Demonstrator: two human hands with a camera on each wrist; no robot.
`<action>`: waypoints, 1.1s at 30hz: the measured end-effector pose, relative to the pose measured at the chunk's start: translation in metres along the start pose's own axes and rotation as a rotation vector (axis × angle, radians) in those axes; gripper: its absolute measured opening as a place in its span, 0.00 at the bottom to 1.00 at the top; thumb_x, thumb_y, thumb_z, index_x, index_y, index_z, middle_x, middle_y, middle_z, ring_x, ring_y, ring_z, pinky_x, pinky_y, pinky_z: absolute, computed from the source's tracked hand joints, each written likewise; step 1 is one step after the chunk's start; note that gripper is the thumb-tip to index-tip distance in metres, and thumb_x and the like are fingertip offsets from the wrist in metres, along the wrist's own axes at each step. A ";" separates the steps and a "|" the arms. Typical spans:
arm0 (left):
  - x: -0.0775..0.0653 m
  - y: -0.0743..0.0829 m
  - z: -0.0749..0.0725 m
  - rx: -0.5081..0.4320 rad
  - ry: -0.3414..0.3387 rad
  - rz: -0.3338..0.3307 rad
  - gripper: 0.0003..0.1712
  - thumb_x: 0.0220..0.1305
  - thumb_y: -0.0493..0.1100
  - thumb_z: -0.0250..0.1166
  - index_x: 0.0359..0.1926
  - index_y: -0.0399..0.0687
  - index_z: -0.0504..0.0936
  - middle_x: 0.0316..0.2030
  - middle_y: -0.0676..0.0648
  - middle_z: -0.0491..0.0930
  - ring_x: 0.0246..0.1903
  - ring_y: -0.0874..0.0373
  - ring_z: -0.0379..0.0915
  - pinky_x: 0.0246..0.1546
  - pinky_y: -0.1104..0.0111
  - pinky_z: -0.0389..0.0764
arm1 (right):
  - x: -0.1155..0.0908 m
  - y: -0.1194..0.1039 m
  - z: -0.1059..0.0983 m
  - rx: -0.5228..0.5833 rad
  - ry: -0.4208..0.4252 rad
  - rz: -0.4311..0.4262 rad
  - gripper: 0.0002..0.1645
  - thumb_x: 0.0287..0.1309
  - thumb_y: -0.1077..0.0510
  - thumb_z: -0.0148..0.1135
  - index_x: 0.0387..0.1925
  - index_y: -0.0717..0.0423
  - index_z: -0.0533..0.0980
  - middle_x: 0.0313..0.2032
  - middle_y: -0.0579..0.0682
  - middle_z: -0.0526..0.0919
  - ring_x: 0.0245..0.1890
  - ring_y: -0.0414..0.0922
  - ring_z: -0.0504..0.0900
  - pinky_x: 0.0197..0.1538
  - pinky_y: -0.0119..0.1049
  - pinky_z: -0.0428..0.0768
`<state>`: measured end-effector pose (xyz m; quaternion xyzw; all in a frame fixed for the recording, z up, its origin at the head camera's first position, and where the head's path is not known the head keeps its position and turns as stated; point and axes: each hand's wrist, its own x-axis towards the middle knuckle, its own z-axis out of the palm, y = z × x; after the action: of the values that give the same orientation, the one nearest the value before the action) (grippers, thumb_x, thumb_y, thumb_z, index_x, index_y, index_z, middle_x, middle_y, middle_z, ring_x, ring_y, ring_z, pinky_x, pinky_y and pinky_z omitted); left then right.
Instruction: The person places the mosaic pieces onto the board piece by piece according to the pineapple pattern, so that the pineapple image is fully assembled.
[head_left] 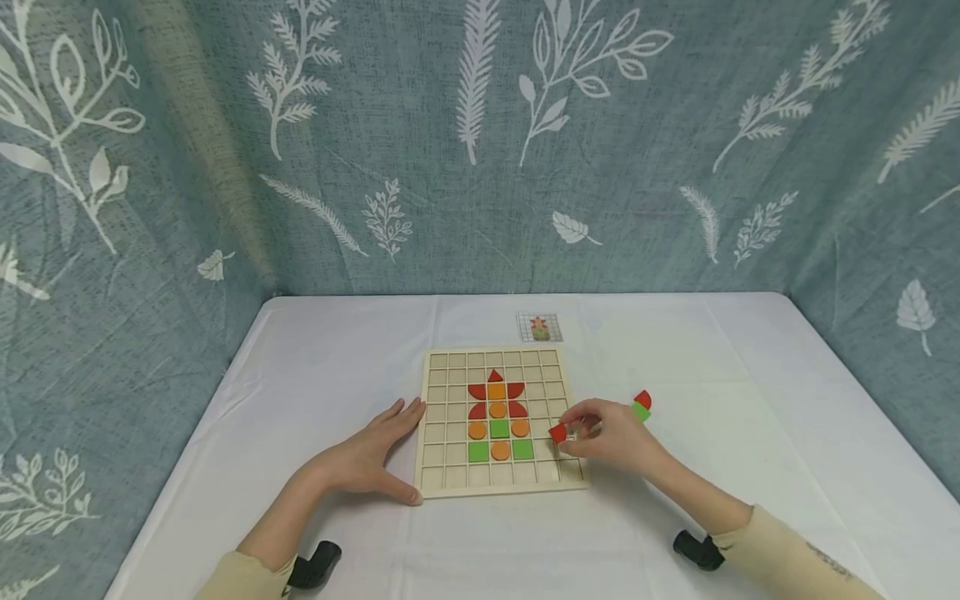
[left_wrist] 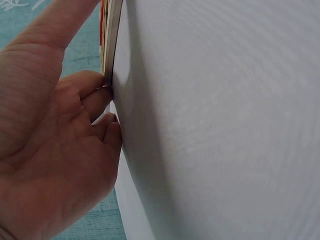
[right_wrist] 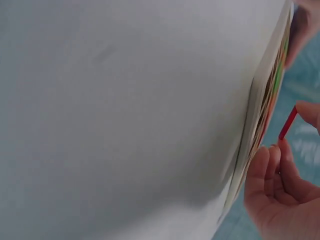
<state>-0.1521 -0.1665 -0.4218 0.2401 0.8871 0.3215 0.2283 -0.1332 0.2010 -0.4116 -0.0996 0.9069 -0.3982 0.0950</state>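
Note:
A light wooden grid board (head_left: 450,483) lies on the table, with red, orange and green pieces set in its middle columns. My left hand (head_left: 367,454) rests along the board's left side, thumb at the near corner and fingertips at the edge; the left wrist view shows those fingers against the board's side. Over the right part of the board, my right hand (head_left: 618,437) pinches a red piece (head_left: 557,433) between thumb and finger. Seen edge-on in the right wrist view, that red piece (right_wrist: 288,122) is thin and flat.
A small picture card (head_left: 552,320) with a matching coloured figure lies behind the board. Right of it, a red quarter-round piece (head_left: 643,399) and a green piece (head_left: 641,412) lie on the white-covered table (head_left: 345,350), partly behind the right hand. A patterned blue-green curtain (head_left: 420,100) surrounds the table.

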 end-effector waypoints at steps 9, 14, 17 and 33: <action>0.001 -0.001 0.001 0.005 0.000 0.001 0.71 0.37 0.59 0.81 0.76 0.40 0.50 0.76 0.42 0.46 0.74 0.41 0.32 0.68 0.40 0.48 | 0.003 -0.021 0.032 -0.026 -0.126 -0.135 0.16 0.45 0.55 0.76 0.36 0.53 0.80 0.30 0.41 0.78 0.30 0.39 0.74 0.34 0.29 0.76; 0.001 -0.001 0.000 0.003 -0.002 0.004 0.71 0.38 0.59 0.81 0.76 0.40 0.50 0.76 0.42 0.46 0.74 0.41 0.32 0.68 0.40 0.48 | 0.001 -0.024 0.039 -0.110 -0.113 -0.211 0.16 0.43 0.54 0.78 0.33 0.51 0.79 0.29 0.39 0.76 0.31 0.37 0.72 0.35 0.29 0.75; 0.000 0.000 0.000 0.000 -0.003 0.003 0.71 0.38 0.59 0.81 0.76 0.40 0.50 0.76 0.42 0.46 0.74 0.41 0.32 0.67 0.40 0.47 | -0.001 -0.025 0.040 -0.141 -0.106 -0.233 0.16 0.43 0.55 0.78 0.32 0.50 0.78 0.30 0.38 0.75 0.31 0.37 0.72 0.37 0.29 0.75; -0.001 0.000 0.002 0.014 -0.002 0.011 0.71 0.38 0.59 0.81 0.76 0.40 0.50 0.76 0.40 0.46 0.74 0.40 0.32 0.68 0.40 0.47 | -0.003 -0.026 0.038 -0.142 -0.113 -0.298 0.10 0.46 0.60 0.75 0.28 0.51 0.79 0.26 0.40 0.76 0.29 0.36 0.72 0.34 0.28 0.75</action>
<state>-0.1502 -0.1664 -0.4225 0.2470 0.8876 0.3165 0.2258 -0.1179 0.1574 -0.4175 -0.2619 0.9012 -0.3364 0.0785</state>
